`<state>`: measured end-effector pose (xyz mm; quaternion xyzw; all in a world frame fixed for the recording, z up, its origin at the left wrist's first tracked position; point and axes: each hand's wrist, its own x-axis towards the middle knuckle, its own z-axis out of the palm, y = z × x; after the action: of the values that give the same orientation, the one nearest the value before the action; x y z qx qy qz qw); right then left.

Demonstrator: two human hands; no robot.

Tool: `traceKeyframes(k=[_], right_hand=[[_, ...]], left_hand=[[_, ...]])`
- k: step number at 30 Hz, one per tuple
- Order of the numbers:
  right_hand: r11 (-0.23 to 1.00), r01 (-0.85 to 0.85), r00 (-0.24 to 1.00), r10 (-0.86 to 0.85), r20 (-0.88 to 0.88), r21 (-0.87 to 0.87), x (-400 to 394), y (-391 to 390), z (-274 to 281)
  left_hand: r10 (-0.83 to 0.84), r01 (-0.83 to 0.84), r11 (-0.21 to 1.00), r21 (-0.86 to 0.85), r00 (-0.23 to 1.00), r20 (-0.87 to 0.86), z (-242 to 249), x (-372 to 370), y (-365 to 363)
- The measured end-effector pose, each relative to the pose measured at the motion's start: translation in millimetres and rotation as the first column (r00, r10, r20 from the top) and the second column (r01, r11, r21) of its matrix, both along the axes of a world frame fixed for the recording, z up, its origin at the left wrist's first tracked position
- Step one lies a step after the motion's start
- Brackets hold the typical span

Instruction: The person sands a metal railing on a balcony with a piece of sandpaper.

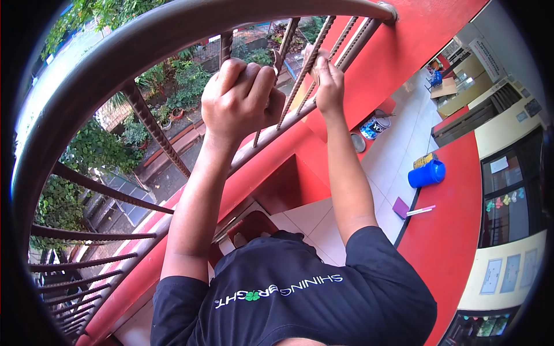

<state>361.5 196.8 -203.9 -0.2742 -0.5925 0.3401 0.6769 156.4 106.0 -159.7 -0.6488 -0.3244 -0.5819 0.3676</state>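
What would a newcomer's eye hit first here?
Probably the thick curved handrail sweeping over the top and left, with the left hand in a fist and the right hand beside it, both raised at the ridged bars, upper middle. Next, the bright blue container on the red ledge at right, and the dark shirt with white lettering, bottom centre.

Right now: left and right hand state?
Left hand: closed in a fist; contents can't be confirmed.
Right hand: fingers bent near the railing bars; grip can't be told.
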Motion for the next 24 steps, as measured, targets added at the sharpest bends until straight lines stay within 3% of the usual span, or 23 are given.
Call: traceKeyframes(k=[2, 4, 6, 7, 8, 9, 10, 13, 16, 17, 18, 20, 22, 24], right_hand=[[1.000, 0.010, 1.000, -0.010, 0.017, 0.003, 6.2, -7.2, 25.2], [0.995, 0.035, 0.968, -0.011, 0.252, -0.094, 16.4, -7.6, 29.8], [0.995, 0.021, 0.971, 0.002, 0.240, -0.093, 17.9, -10.3, 23.4], [0.969, 0.246, 0.858, -0.207, 0.471, -0.023, 16.1, -20.8, 26.9], [0.895, 0.435, 0.650, -0.390, 0.652, 0.101, 15.3, -25.8, 29.3], [0.708, 0.386, 0.604, -0.678, 0.418, 0.591, 7.2, -16.2, 28.8], [0.710, 0.387, 0.605, -0.677, 0.419, 0.588, 10.7, -20.4, 27.4], [0.759, 0.582, 0.577, -0.638, 0.510, 0.291, 26.9, -30.8, 28.4], [0.717, 0.595, 0.548, -0.692, 0.470, 0.362, 20.8, -36.4, 24.0], [0.630, 0.611, 0.449, -0.774, 0.446, 0.480, 22.7, -27.5, 18.6], [0.628, 0.612, 0.447, -0.776, 0.444, 0.481, 20.0, -20.0, 17.4], [0.752, 0.579, 0.692, -0.658, 0.298, 0.317, 12.3, -5.5, 17.5], [0.767, 0.576, 0.686, -0.641, 0.343, 0.283, 5.7, 5.7, 22.0], [0.902, 0.396, 0.917, -0.398, -0.022, 0.174, -10.6, 11.8, 23.9]], left_hand=[[0.002, -0.003, 1.000, -0.016, 1.000, -0.011, -0.6, -0.3, -0.5], [-0.019, 0.019, 1.000, -0.017, 1.000, -0.005, -1.5, -1.1, -0.6], [-0.023, 0.023, 1.000, -0.007, 1.000, -0.002, -2.4, -1.7, 1.7], [-0.033, 0.033, 0.999, 0.004, 0.999, -0.001, -2.9, -2.2, 2.7], [-0.026, 0.026, 1.000, 0.002, 1.000, 0.000, -2.7, -2.8, 3.1], [-0.033, 0.033, 0.999, 0.009, 0.999, -0.001, -2.4, -2.8, 3.1], [-0.044, 0.044, 0.999, 0.016, 0.999, -0.005, -2.3, -2.9, 2.6], [-0.047, 0.046, 0.999, -0.024, 0.999, -0.010, -1.5, -3.2, -2.4], [-0.044, 0.043, 0.997, -0.061, 0.999, -0.012, -1.0, -2.8, -4.8], [-0.039, 0.038, 0.997, -0.067, 0.999, -0.013, -0.8, -2.5, -5.1], [-0.041, 0.040, 0.997, -0.065, 0.999, -0.012, -0.5, -2.3, -5.9], [-0.031, 0.031, 0.997, -0.075, 0.999, -0.007, 0.6, -2.1, -7.1], [-0.042, 0.041, 0.998, -0.037, 0.999, -0.009, -1.5, -2.3, -1.5], [-0.048, 0.048, 0.999, 0.003, 0.999, -0.008, -1.4, -3.7, -0.5]])
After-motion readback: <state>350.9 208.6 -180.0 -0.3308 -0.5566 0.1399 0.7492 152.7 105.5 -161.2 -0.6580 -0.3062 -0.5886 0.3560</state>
